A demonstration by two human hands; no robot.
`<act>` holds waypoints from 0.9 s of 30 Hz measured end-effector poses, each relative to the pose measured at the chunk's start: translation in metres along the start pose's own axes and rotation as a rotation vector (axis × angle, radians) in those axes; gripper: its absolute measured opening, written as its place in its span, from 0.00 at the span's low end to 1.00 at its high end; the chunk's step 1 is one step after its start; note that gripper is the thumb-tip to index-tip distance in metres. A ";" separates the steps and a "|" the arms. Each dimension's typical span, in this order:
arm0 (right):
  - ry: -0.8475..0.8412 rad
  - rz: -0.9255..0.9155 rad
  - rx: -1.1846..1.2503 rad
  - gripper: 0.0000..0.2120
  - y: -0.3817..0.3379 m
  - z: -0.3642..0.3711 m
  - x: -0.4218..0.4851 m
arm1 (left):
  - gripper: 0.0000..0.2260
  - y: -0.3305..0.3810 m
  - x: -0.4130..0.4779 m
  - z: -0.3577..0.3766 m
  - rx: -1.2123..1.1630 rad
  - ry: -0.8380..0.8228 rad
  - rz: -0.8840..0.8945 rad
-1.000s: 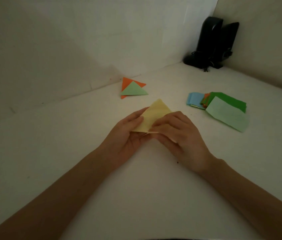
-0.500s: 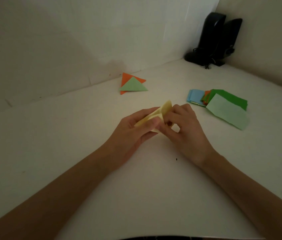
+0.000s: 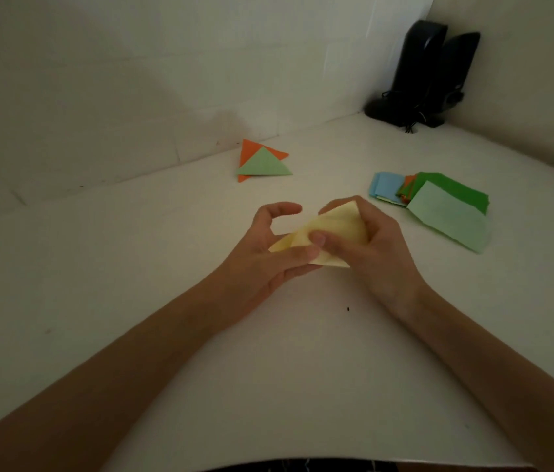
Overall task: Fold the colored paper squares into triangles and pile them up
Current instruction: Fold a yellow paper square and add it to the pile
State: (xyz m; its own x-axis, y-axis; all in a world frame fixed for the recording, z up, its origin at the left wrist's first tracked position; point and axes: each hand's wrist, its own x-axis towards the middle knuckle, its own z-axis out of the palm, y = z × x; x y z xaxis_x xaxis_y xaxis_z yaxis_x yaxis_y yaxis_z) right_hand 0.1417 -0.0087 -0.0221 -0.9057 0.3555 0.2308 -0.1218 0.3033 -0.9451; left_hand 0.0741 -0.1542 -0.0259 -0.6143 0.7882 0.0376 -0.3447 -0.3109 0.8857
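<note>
While L hand [image 3: 262, 255] & R hand [image 3: 384, 253] pinch yellow paper [image 3: 337, 223], long axis seemingly slants far-right.

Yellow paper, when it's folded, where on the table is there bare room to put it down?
Bare table lies left of the triangle pile, between that pile and the unfolded stack, and nearer you than the left hand and right hand. Crowded: right side around the stack, far corner by the black speakers.

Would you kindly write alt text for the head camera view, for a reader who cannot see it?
The left hand and right hand hold a folded yellow paper at a white table. Farther back, a green triangle lies on an orange triangle; unfolded colored papers sit at right.
</note>
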 end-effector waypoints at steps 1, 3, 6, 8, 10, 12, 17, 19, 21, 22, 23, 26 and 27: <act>-0.017 0.010 0.083 0.11 -0.001 0.000 -0.001 | 0.18 0.000 0.000 0.000 0.007 0.006 0.001; -0.030 0.023 0.190 0.09 -0.001 -0.001 -0.001 | 0.15 -0.001 0.000 0.001 0.024 0.015 0.000; 0.003 0.032 0.234 0.04 0.000 -0.002 0.000 | 0.08 -0.003 0.001 0.002 0.200 0.101 0.044; 0.036 0.043 0.271 0.05 0.002 -0.003 0.002 | 0.04 -0.005 0.001 0.003 0.270 0.178 0.076; 0.055 0.055 0.301 0.07 0.003 -0.004 0.003 | 0.04 -0.006 0.001 0.004 0.271 0.216 0.095; 0.052 0.063 0.309 0.08 0.003 -0.005 0.004 | 0.03 -0.005 0.000 0.004 0.262 0.230 0.112; 0.058 0.076 0.345 0.11 0.004 -0.006 0.005 | 0.05 -0.003 -0.001 0.005 0.233 0.212 0.107; 0.063 0.083 0.356 0.11 0.005 -0.007 0.006 | 0.06 -0.001 -0.001 0.006 0.190 0.186 0.076; 0.076 0.082 0.355 0.10 0.006 -0.007 0.007 | 0.07 0.000 0.000 0.006 0.156 0.178 0.057; 0.079 0.077 0.356 0.09 0.006 -0.007 0.007 | 0.07 0.000 0.000 0.006 0.146 0.184 0.053; 0.077 0.070 0.355 0.09 0.006 -0.007 0.007 | 0.08 0.000 0.000 0.006 0.145 0.193 0.054; 0.079 0.058 0.323 0.12 0.005 -0.007 0.006 | 0.07 -0.002 0.000 0.006 0.169 0.209 0.065; 0.083 0.058 0.322 0.12 0.004 -0.007 0.006 | 0.06 -0.002 -0.001 0.006 0.172 0.209 0.068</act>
State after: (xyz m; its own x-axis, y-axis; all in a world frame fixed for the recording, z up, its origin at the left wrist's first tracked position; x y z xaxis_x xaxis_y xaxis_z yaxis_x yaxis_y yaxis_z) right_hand 0.1386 0.0009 -0.0230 -0.8805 0.4387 0.1796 -0.2046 -0.0098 -0.9788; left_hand 0.0794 -0.1508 -0.0244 -0.7709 0.6366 0.0191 -0.1830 -0.2501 0.9508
